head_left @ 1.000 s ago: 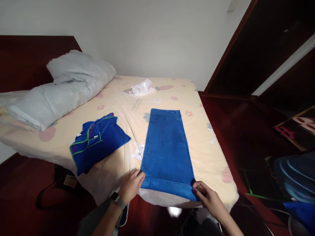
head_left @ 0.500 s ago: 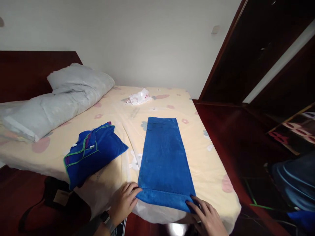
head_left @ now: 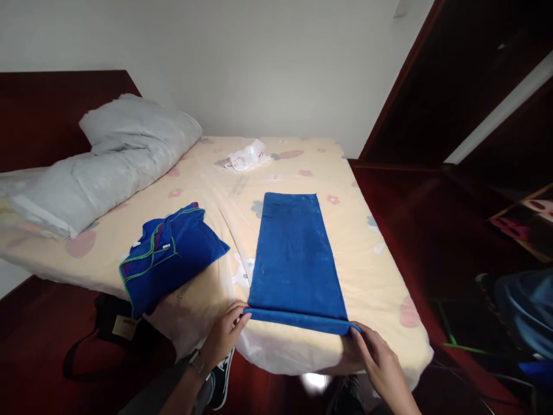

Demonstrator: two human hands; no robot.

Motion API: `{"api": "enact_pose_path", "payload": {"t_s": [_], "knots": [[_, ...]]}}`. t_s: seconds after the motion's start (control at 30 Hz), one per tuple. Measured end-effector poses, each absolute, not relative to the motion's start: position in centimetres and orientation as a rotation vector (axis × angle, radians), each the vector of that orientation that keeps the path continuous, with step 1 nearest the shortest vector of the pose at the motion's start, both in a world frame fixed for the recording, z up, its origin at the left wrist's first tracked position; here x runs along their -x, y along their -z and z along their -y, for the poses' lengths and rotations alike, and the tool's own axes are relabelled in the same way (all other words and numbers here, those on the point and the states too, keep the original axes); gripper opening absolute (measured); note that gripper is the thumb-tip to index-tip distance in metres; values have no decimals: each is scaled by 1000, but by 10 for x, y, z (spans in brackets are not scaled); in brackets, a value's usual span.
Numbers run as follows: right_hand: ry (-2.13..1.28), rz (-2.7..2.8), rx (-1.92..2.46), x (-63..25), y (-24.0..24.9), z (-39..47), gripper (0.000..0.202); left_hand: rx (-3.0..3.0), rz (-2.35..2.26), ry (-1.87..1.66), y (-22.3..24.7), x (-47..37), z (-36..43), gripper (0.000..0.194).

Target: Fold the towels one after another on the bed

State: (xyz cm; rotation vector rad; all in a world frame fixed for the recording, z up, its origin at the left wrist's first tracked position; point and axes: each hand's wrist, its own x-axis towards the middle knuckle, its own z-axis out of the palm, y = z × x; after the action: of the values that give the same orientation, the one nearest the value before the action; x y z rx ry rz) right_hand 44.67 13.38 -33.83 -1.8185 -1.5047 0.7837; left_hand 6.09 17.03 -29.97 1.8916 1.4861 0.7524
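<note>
A long blue towel [head_left: 298, 253] lies flat on the bed, its near end rolled or folded over into a narrow band. My left hand [head_left: 227, 333] pinches the left end of that band between thumb and fingers. At the band's right end, my right hand [head_left: 374, 349] grips the cloth the same way, thumb in front. To the left of the towel rests a pile of folded blue cloth [head_left: 185, 253] with green edging and small white tags.
The bed [head_left: 380, 288] has a cream patterned sheet. A white plastic bag [head_left: 248, 155] lies near the wall, and a grey-white quilt [head_left: 116, 167] is bunched at the left. Below the bed's edge is a black bag [head_left: 114, 323]; shoes [head_left: 512, 227] stand at right.
The near end of the towel has been turned over further, away from me, into a tighter band. Both hands have moved forward with it, and the view has shifted slightly.
</note>
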Motion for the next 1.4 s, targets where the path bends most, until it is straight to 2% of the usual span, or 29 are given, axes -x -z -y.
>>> {"api": "enact_pose_path", "payload": {"t_s": [0.13,0.33,0.53,0.67,0.87,1.07,1.2,1.27,1.4], "knots": [[-894,1357,1851,-435,328,-148,50,-1632,-1628,-733,301,-75,-174,42],[-953,1377,1911,-429,327,-154,65,-1536,-1490,-776,311,-79,-177,36],[-922,1506,1874,-432,320,-151,60,-1550,-1624,-938,309,-78,-181,39],[-954,1615,1799,-428,314,-145,48,-1660,-1761,-841,305,-74,-180,33],[-702,1787,1828,-424,325,-142,33,-1830,-1779,-649,310,-69,-173,27],[-437,1870,1899,-427,327,-139,29,-2173,-1787,-704,303,-70,-166,28],[-228,1965,1740,-422,321,-133,28,-2467,-1558,-637,293,-70,-161,33],[-218,2079,1604,-419,320,-130,30,-2537,-1411,-560,292,-69,-161,35],[-306,2243,1465,-420,329,-128,50,-2520,-1318,-449,297,-63,-166,53]]}}
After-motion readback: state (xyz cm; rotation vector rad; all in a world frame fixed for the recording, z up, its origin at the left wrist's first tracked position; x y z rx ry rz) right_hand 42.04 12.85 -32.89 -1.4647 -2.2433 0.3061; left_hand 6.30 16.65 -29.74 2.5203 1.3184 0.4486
